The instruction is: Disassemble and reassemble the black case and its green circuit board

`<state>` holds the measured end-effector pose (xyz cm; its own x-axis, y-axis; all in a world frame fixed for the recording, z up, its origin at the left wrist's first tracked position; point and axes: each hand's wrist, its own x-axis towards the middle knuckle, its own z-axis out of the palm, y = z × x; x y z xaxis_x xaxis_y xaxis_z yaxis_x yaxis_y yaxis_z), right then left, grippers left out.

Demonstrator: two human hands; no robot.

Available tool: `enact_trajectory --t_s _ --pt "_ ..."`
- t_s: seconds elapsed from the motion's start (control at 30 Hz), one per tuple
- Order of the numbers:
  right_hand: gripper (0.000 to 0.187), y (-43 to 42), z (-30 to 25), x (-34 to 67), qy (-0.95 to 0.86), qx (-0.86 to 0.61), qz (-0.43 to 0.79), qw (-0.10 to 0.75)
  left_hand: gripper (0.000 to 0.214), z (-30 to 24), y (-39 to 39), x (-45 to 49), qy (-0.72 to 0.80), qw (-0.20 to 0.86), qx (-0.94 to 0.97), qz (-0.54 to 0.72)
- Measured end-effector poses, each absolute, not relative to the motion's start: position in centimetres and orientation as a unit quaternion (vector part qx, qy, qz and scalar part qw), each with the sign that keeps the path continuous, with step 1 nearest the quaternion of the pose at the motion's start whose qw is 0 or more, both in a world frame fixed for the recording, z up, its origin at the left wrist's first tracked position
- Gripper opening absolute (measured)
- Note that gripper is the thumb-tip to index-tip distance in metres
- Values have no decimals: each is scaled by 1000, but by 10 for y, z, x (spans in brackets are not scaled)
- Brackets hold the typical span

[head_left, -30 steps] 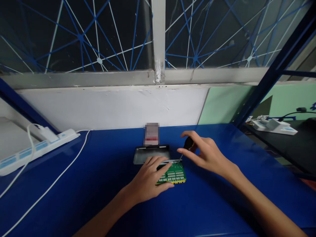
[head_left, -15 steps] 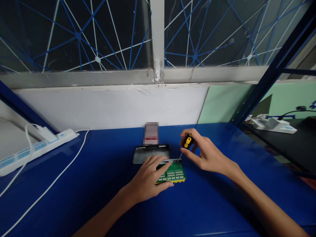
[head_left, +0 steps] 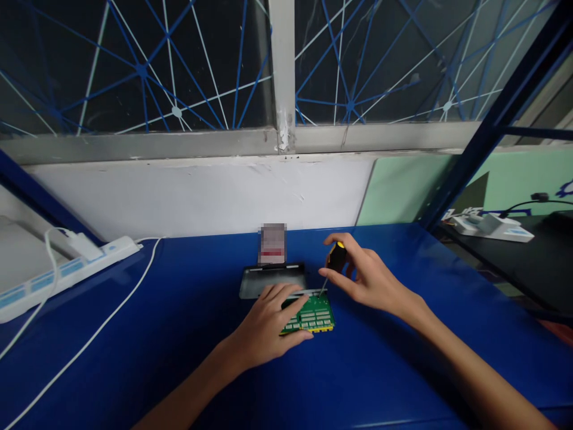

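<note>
A green circuit board [head_left: 316,313] with rows of pale components and a yellow near edge lies on the blue table. My left hand [head_left: 268,313] spans its left part, thumb along the near edge and fingers over the top, gripping it. In my right hand [head_left: 364,275] is a screwdriver [head_left: 337,257] with a black and yellow handle, held between thumb and fingers. Its thin shaft slants down to the board's far right edge, by a grey metal strip [head_left: 317,292]. Whether the tip sits in a screw is too small to tell.
Behind the board lies an open grey tray-like case [head_left: 264,282], with a blurred-out card [head_left: 273,245] beyond it. A white power strip [head_left: 67,272] with a white cable [head_left: 116,310] runs along the left. Blue frame posts [head_left: 470,149] flank the table [head_left: 403,382].
The screwdriver handle has turned in my right fingers, so its yellow marks face elsewhere. My left hand and the board hold their place; the whole view has shifted slightly.
</note>
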<state>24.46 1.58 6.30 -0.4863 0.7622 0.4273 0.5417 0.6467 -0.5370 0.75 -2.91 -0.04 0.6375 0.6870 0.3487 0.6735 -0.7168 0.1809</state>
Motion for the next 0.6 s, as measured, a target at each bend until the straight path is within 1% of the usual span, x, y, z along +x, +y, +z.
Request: enact_trajectory --t_s 0.17,0.4,0.47,0.6 --pt "33 16 62 244 -838 -385 186 339 51 -3 -29 6 378 22 903 201" --pt "42 19 55 243 -827 -403 146 364 51 -2 -29 7 376 27 903 205" --pt "43 19 54 241 -819 -401 141 386 51 -1 -29 7 377 24 904 200" --pt "35 22 53 240 -773 -405 150 464 53 0 -30 6 376 21 905 200"
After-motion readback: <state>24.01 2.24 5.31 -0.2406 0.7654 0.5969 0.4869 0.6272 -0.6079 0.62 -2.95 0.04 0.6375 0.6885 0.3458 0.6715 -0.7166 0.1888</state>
